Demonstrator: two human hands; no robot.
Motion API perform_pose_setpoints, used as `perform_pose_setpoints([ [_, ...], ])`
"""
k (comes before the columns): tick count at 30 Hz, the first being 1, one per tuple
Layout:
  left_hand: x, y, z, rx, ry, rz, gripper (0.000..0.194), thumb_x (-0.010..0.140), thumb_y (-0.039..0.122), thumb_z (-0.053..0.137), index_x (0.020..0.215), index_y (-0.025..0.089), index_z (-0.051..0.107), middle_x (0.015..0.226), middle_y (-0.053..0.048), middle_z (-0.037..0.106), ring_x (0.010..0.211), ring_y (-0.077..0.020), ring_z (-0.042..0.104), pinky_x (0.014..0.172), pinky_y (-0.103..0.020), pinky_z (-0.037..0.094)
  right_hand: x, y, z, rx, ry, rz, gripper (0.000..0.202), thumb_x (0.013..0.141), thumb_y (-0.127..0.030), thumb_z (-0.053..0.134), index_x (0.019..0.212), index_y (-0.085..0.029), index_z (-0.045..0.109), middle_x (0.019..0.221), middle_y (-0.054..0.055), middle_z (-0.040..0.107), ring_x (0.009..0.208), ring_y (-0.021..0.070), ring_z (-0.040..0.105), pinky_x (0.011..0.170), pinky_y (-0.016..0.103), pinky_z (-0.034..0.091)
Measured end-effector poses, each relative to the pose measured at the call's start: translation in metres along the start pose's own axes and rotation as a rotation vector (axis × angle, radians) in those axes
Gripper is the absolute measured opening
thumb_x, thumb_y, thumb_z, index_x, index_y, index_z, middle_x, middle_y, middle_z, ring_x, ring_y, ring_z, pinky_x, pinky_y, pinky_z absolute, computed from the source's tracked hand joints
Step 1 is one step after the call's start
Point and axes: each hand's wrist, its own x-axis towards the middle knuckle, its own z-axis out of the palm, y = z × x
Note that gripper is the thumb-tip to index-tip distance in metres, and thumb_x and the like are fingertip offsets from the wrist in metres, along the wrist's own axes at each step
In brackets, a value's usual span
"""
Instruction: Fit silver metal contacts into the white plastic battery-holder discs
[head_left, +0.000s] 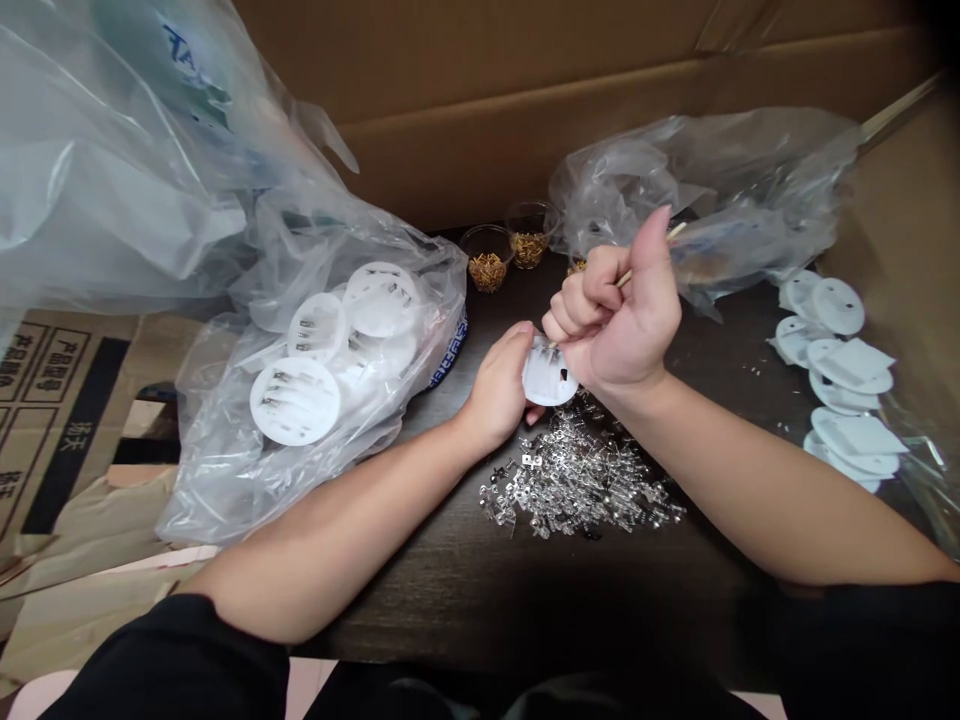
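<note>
My left hand grips a round white plastic disc at its left edge, over the middle of the dark table. My right hand is curled round a thin pale stick, thumb pointing up, its lower side against the disc's upper right. The stick's lower end is mostly hidden by the fingers. Just below both hands lies a heap of small shiny metal pieces. Several white discs with metal strips rest on clear plastic at the left.
Clear cups of small brass-coloured pieces stand behind my hands. More white discs are stacked at the right. Crumpled plastic bags lie at the back right and left. Cardboard walls rise behind and at the right.
</note>
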Motion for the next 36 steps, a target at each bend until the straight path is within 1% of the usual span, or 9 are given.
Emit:
perform_pose_setpoints([
  [2, 0.000, -0.001, 0.000, 0.003, 0.013, 0.003, 0.036, 0.097, 0.052, 0.054, 0.081, 0.021, 0.051, 0.053, 0.005, 0.047, 0.033, -0.0095, 0.043, 0.030, -0.020, 0.027, -0.001, 0.000, 0.001, -0.021, 0.014, 0.009, 0.082, 0.081, -0.087, 0.059, 0.050, -0.023, 0.017, 0.045, -0.009, 0.005, 0.036, 0.0065, 0.005, 0.037, 0.029, 0.005],
  [6, 0.000, -0.001, 0.000, 0.006, 0.034, 0.002, 0.034, 0.098, 0.049, 0.053, 0.079, 0.021, 0.051, 0.050, 0.005, 0.046, 0.033, -0.0096, 0.042, 0.031, -0.021, 0.026, -0.002, 0.000, 0.001, -0.043, 0.008, 0.019, 0.082, 0.083, -0.085, 0.057, 0.050, -0.023, 0.015, 0.045, -0.009, 0.004, 0.037, 0.0070, 0.005, 0.037, 0.030, 0.007],
  [11, -0.001, 0.002, 0.000, 0.008, 0.046, -0.011, 0.031, 0.099, 0.047, 0.053, 0.083, 0.020, 0.055, 0.053, 0.004, 0.049, 0.033, -0.0085, 0.043, 0.032, -0.020, 0.026, -0.003, 0.003, 0.001, -0.093, -0.013, -0.009, 0.080, 0.082, -0.086, 0.058, 0.049, -0.025, 0.018, 0.045, -0.009, 0.008, 0.037, 0.0069, 0.007, 0.037, 0.030, 0.010],
  [17, -0.001, 0.003, 0.001, 0.050, 0.044, 0.008, 0.029, 0.100, 0.038, 0.049, 0.078, 0.019, 0.054, 0.056, 0.004, 0.048, 0.033, -0.0070, 0.043, 0.031, -0.020, 0.024, -0.008, 0.008, 0.006, -0.212, 0.054, -0.006, 0.077, 0.085, -0.075, 0.066, 0.048, -0.024, 0.021, 0.043, -0.009, 0.012, 0.036, 0.0075, 0.014, 0.038, 0.029, 0.015],
  [19, -0.001, 0.003, 0.001, 0.051, 0.045, 0.008, 0.027, 0.100, 0.034, 0.047, 0.078, 0.019, 0.053, 0.056, 0.004, 0.048, 0.032, -0.0070, 0.041, 0.030, -0.020, 0.024, -0.009, 0.008, 0.007, -0.234, 0.044, 0.006, 0.076, 0.087, -0.073, 0.065, 0.048, -0.024, 0.023, 0.043, -0.008, 0.013, 0.037, 0.0082, 0.016, 0.038, 0.028, 0.016],
  [21, -0.002, 0.002, 0.001, 0.041, 0.044, 0.009, 0.026, 0.099, 0.033, 0.046, 0.077, 0.019, 0.053, 0.056, 0.004, 0.047, 0.031, -0.0073, 0.040, 0.029, -0.020, 0.023, -0.008, 0.009, 0.007, -0.220, 0.027, 0.019, 0.075, 0.088, -0.073, 0.064, 0.048, -0.025, 0.024, 0.042, -0.008, 0.013, 0.036, 0.0084, 0.016, 0.038, 0.029, 0.015],
  [25, -0.002, 0.002, 0.000, 0.034, 0.040, 0.011, 0.027, 0.097, 0.036, 0.049, 0.076, 0.019, 0.052, 0.057, 0.004, 0.046, 0.032, -0.0071, 0.041, 0.030, -0.019, 0.023, -0.007, 0.009, 0.004, -0.196, 0.020, 0.054, 0.073, 0.089, -0.073, 0.063, 0.049, -0.025, 0.024, 0.042, -0.009, 0.013, 0.036, 0.0081, 0.015, 0.037, 0.028, 0.014],
  [30, -0.003, 0.004, 0.000, 0.046, 0.045, -0.015, 0.028, 0.099, 0.037, 0.048, 0.077, 0.019, 0.052, 0.055, 0.004, 0.048, 0.034, -0.0076, 0.042, 0.031, -0.020, 0.023, -0.008, 0.009, 0.002, -0.188, 0.019, 0.086, 0.071, 0.089, -0.070, 0.065, 0.050, -0.025, 0.026, 0.042, -0.009, 0.014, 0.036, 0.0080, 0.014, 0.038, 0.028, 0.014],
  [36, -0.003, 0.002, 0.000, 0.006, 0.047, -0.029, 0.032, 0.100, 0.044, 0.049, 0.078, 0.021, 0.050, 0.051, 0.005, 0.046, 0.031, -0.0082, 0.039, 0.030, -0.020, 0.023, -0.006, 0.011, -0.003, -0.135, 0.000, 0.109, 0.068, 0.090, -0.062, 0.067, 0.051, -0.024, 0.027, 0.043, -0.009, 0.013, 0.036, 0.0080, 0.012, 0.038, 0.029, 0.014],
])
